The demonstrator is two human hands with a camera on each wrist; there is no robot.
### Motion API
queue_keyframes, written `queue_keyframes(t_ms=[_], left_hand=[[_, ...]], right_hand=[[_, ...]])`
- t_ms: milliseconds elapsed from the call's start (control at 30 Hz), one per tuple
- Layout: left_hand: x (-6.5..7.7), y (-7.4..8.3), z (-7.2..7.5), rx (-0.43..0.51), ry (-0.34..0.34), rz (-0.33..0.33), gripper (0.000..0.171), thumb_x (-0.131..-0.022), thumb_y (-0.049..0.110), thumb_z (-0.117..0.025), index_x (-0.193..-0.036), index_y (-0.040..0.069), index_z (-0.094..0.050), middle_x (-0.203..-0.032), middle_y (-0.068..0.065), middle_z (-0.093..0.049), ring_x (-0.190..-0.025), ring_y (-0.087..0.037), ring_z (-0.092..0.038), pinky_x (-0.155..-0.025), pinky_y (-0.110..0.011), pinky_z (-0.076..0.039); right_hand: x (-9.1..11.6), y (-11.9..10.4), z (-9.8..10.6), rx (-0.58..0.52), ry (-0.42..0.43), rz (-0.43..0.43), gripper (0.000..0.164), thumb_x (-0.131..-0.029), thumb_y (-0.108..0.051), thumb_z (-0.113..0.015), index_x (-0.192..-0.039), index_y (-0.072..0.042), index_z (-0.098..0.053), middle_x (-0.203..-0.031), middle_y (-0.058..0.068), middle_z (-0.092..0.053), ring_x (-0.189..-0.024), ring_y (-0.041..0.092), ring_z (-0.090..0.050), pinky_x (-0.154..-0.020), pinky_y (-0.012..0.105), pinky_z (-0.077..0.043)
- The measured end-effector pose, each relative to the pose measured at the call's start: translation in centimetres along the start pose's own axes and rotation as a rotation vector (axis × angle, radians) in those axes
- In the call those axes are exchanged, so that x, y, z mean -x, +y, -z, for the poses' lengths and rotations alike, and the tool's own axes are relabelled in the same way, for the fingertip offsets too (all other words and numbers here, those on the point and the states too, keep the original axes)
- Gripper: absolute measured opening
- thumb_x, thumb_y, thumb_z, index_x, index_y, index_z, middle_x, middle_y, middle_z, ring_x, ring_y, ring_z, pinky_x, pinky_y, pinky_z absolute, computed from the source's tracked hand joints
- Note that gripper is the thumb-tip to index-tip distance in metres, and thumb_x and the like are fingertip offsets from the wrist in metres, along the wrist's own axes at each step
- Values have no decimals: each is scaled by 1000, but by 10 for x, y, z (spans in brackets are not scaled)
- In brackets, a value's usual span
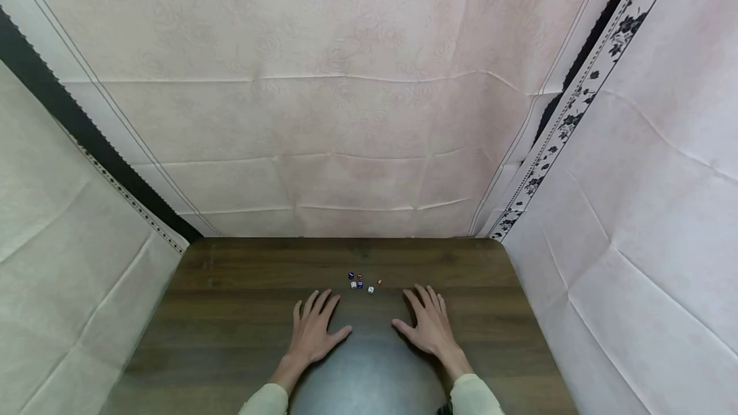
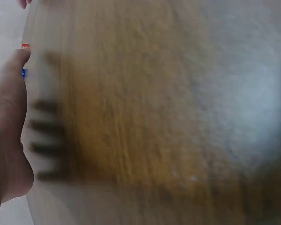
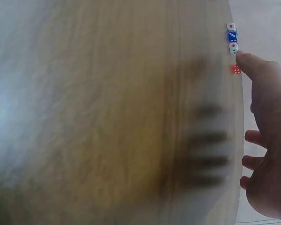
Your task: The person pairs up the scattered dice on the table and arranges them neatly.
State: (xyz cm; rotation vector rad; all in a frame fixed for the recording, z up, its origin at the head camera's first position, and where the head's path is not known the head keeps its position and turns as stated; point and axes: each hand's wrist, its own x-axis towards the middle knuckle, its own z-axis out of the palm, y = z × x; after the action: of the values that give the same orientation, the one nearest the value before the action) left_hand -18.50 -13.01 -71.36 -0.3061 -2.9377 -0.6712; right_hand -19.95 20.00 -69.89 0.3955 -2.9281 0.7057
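Several small dice lie in a loose cluster on the wooden table, beyond both hands in the head view. A blue die (image 1: pixel 350 275) and a red die (image 1: pixel 360 275) are farthest back. Nearer are a white die (image 1: pixel 353 285) and another blue die (image 1: pixel 360 285), side by side. A second white die (image 1: pixel 371 289) and a second red die (image 1: pixel 379 282) sit to their right. My left hand (image 1: pixel 314 333), fingers spread, is left of and nearer than the cluster. On the other side my right hand (image 1: pixel 429 326) has its fingers apart too. Neither holds anything.
The brown wood-grain table (image 1: pixel 248 312) has rounded far corners. Behind it hangs a pale creased cloth (image 1: pixel 357 114), with more cloth at the left (image 1: pixel 69 261) and a floral-bordered cloth at the right (image 1: pixel 646 210). Glare whitens the table's near middle.
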Motion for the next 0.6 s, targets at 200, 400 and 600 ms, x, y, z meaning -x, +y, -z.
queue_keyframes(t_ms=[200, 400, 600], left_hand=[[-7, 3, 2, 36, 36, -3, 77, -100, 60, -81, -162, 18, -62, -171, -14, -57, -162, -45, -46, -127, -79, -30], [-15, 5, 2, 78, 72, -3, 70, -101, 52, -83, -158, 16, -65, -162, -15, -64, -155, -43, -55, -127, -74, -36], [-23, 8, 3, 116, 105, -10, 65, -102, 47, -84, -155, 14, -67, -157, -16, -68, -147, -41, -62, -125, -71, -41]], right_hand=[[-6, -12, 3, -49, 26, 8, 76, -101, -54, -82, -163, -16, -59, -171, 20, -53, -161, 50, -46, -131, 73, -35], [-14, -23, 4, -110, 19, -25, 75, -103, -53, -81, -164, -17, -58, -168, 19, -56, -157, 45, -51, -128, 69, -41], [-22, -30, 1, -149, 15, -56, 72, -104, -53, -80, -163, -17, -59, -161, 15, -61, -148, 40, -59, -119, 65, -51]])
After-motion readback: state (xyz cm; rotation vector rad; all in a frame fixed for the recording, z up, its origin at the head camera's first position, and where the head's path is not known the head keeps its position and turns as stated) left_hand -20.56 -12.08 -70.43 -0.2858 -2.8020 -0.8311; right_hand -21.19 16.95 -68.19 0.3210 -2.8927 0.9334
